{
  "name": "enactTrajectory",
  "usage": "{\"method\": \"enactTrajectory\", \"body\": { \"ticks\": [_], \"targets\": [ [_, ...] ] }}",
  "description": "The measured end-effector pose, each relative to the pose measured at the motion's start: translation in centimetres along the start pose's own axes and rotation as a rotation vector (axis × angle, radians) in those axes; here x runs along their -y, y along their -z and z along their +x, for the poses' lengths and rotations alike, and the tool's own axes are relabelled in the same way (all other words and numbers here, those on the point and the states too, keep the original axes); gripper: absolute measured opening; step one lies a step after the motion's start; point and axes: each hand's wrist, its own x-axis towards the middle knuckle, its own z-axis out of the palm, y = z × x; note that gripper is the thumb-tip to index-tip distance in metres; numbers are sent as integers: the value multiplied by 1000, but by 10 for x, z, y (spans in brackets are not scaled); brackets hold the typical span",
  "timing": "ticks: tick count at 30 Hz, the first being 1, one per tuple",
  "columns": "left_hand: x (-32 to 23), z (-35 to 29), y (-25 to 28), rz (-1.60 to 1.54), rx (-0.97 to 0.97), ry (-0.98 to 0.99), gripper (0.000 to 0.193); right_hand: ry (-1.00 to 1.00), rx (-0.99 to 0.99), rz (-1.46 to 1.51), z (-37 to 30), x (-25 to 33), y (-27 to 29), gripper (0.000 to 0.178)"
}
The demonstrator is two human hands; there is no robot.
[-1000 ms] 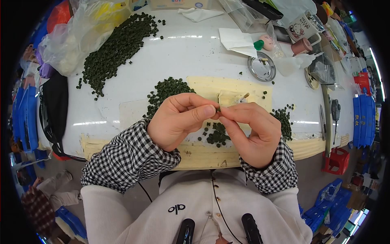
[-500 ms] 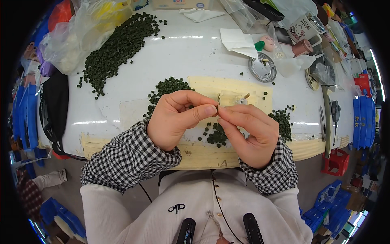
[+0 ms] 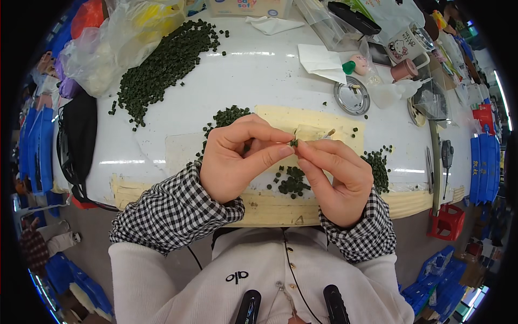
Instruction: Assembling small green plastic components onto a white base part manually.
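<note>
Over the front of the white table, my left hand [image 3: 233, 160] and my right hand [image 3: 343, 177] meet fingertip to fingertip. Between their thumbs and forefingers sits a small dark green part [image 3: 294, 143], pinched from both sides. Its exact shape is too small to make out. Behind my left hand lies a pile of similar dark green parts [image 3: 231, 114], partly hidden by it. A smaller cluster [image 3: 293, 182] rests below the fingertips, and another pile [image 3: 377, 168] is right of my right hand. A yellowish sheet [image 3: 348, 121] lies beyond the fingers, holding a small upright stick [image 3: 331, 132].
A large heap of green parts [image 3: 162, 67] spreads at the far left beside clear plastic bags [image 3: 89, 67] and a black cloth bag [image 3: 79, 140]. At right stand a round metal dish [image 3: 352, 100], a white mug [image 3: 406, 44] and a clear bin [image 3: 329, 27]. Tweezers [image 3: 429, 167] lie at the right edge.
My fingertips have parted slightly, and more of the small green part shows between them. The whole view has shifted a little; both hands stay together in the same spot over the table.
</note>
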Motion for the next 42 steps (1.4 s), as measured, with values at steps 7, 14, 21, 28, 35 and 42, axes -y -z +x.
{"method": "enactTrajectory", "body": {
  "ticks": [7,14,21,28,35,42],
  "targets": [
    [-13,-2,0,282,-58,-70,22,-137,-2,280,-4,-7,-3,27],
    [-8,-3,1,331,-53,-146,22,-133,18,263,-3,-8,-2,27],
    [-8,-4,-1,214,-40,-65,22,-28,52,39,-1,-3,3,27],
    [-7,0,2,137,3,-8,19,-22,34,52,-2,-3,2,29],
    [-6,0,2,82,8,51,20,-9,47,15,-1,-1,3,30],
    [-3,-1,3,212,-18,-89,21,-8,50,8,-1,0,3,30]
  ]
}}
